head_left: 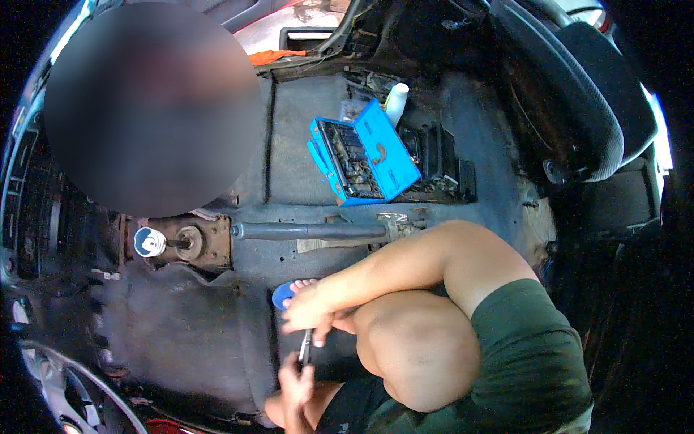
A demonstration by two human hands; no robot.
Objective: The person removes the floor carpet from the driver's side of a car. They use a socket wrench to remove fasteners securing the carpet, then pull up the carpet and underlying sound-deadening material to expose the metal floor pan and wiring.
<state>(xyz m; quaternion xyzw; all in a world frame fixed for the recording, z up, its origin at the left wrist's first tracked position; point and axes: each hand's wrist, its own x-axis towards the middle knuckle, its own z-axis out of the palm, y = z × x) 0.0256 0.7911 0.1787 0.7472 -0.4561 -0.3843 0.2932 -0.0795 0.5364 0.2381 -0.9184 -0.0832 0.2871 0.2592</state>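
My left hand (296, 380) grips a slim black and silver tool (304, 349), held upright near the lower middle. My right hand (309, 315) is just above it, fingers bent at the tool's upper end, over a foot in a blue sandal (281, 295). The tool's ends are partly hidden by my fingers. My bent bare knee (416, 347) is beside my hands.
An open blue toolbox (390, 170) with sockets, a pale bottle (397, 101) and black parts lie beyond a long floor bar (318, 231). A small container (149, 242) sits by a lever at left. A seat (585, 108) is upper right; a blurred circle hides the upper left.
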